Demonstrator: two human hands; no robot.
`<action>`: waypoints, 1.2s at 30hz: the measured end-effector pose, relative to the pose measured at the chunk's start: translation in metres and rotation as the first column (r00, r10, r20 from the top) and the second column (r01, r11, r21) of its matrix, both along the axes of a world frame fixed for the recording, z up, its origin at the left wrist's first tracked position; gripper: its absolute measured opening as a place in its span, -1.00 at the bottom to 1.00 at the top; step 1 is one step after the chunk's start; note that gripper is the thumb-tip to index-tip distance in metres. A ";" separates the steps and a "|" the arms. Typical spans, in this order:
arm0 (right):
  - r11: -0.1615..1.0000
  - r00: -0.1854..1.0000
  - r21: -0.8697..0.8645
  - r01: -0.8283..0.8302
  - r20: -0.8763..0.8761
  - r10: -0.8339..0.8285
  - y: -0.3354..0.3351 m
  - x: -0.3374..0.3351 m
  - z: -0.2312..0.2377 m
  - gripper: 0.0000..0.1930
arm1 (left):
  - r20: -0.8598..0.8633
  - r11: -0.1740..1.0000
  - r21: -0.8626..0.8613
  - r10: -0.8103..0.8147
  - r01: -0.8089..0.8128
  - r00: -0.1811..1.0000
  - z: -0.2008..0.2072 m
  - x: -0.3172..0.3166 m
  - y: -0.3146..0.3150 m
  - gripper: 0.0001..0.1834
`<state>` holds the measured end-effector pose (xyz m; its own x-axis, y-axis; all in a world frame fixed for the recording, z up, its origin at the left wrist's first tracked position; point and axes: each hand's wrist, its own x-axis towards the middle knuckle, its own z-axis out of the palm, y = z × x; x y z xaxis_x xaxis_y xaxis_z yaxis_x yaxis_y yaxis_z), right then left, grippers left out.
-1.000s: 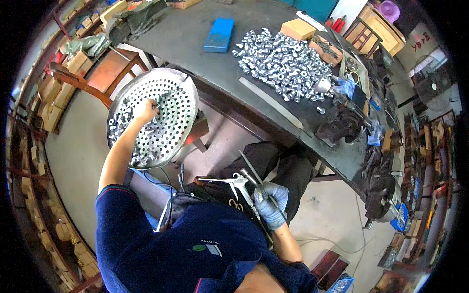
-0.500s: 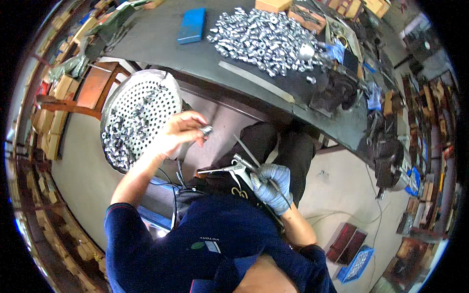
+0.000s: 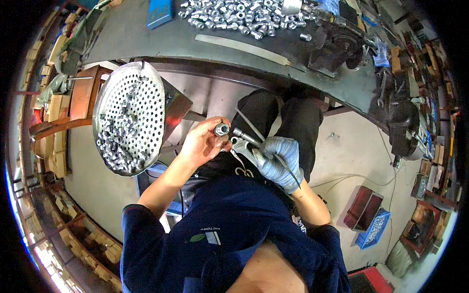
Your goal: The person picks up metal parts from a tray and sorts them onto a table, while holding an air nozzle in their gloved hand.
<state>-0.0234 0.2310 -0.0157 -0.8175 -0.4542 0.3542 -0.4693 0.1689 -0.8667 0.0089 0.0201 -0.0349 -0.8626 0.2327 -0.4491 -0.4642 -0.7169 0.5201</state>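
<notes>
You are pinching a small metal fitting (image 3: 222,129) in your bare left hand (image 3: 202,144) — your gloved right hand (image 3: 278,158) is gripping an air-gun tool (image 3: 244,141) just beside it.

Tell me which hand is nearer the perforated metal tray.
Left. The left hand, holding a small metal fitting, sits just right of the perforated metal tray; the gloved right hand is farther right, gripping a tool.

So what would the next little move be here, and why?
Probably bringing the nozzle of the air gun up to the open end of the metal fitting. The bare left hand holds the fitting's hole toward the tool, the gloved right hand grips the gun, and the tip sits just beside it, not yet touching.
</notes>
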 end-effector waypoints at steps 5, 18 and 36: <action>0.999 1.000 -0.032 0.001 -0.005 -0.002 -0.002 -0.003 -0.005 -0.66 | -0.054 0.991 -0.129 -0.054 0.047 0.997 0.006 -0.005 -0.002 -0.60; 0.997 1.000 0.079 0.010 -0.025 -0.008 -0.004 -0.003 -0.007 -0.72 | -0.338 0.758 -0.641 -0.424 0.124 0.840 0.025 -0.018 -0.006 -0.73; 0.999 1.000 -0.051 0.017 0.022 -0.016 0.006 0.005 -0.002 -0.71 | -0.238 0.986 -0.131 -0.132 0.103 0.962 0.016 -0.023 -0.011 -0.49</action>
<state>-0.0188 0.2368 -0.0173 -0.8325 -0.4220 0.3590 -0.4481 0.1316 -0.8843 -0.0137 0.0089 -0.0192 -0.9193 0.2973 -0.2580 -0.3895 -0.5927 0.7050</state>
